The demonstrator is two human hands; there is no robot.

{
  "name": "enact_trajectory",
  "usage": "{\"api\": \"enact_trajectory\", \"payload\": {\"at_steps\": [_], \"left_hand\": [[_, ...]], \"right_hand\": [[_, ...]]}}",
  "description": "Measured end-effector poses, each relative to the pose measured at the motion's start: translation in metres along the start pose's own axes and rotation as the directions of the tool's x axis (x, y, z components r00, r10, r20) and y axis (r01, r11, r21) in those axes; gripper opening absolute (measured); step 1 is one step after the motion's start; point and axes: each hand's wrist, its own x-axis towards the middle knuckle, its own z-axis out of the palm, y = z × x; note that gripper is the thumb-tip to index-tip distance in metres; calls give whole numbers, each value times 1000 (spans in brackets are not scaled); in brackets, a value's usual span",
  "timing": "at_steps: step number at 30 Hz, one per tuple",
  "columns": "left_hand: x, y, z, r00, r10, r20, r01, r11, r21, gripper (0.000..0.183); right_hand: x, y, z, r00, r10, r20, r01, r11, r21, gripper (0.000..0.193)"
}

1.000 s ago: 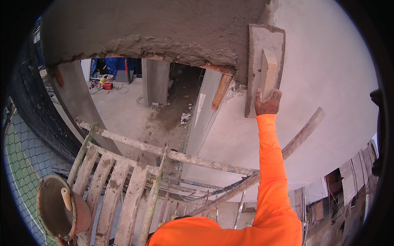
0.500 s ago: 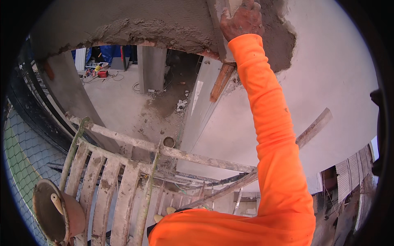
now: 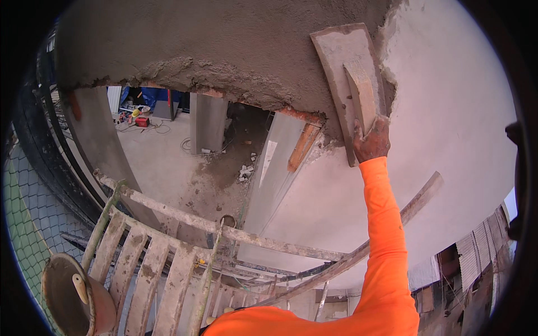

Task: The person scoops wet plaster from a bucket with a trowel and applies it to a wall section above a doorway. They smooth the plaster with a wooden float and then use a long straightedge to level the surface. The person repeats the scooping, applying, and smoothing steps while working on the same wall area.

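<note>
The lower end of the wooden handle of a plastering float is gripped by the right hand; the left hand is out of view, so its state cannot be told. The float is held aslant at the right edge of the grey mortar band, beside the smooth pale wall. A stiff, fairly light board is suggested, with drag expected from damp mortar; the handle's middle seems best gripped. By the slatted scaffold platform's left edge, a bucket is seen.
</note>
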Motion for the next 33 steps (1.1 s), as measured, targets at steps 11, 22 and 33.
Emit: {"api": "enact_trajectory", "payload": {"at_steps": [11, 22, 33], "left_hand": [[-67, 57, 78, 419, 105, 902, 119, 978, -169, 37], [-44, 106, 133, 485, 118, 866, 180, 956, -232, 28], [-45, 38, -6, 244, -419, 875, 476, 837, 268, 18]], "right_hand": [[31, -22, 3, 835, -471, 285, 529, 831, -174, 57], [114, -130, 42, 793, -594, 132, 609, 777, -161, 60], [76, -42, 2, 875, -466, 132, 485, 847, -217, 49]]}}
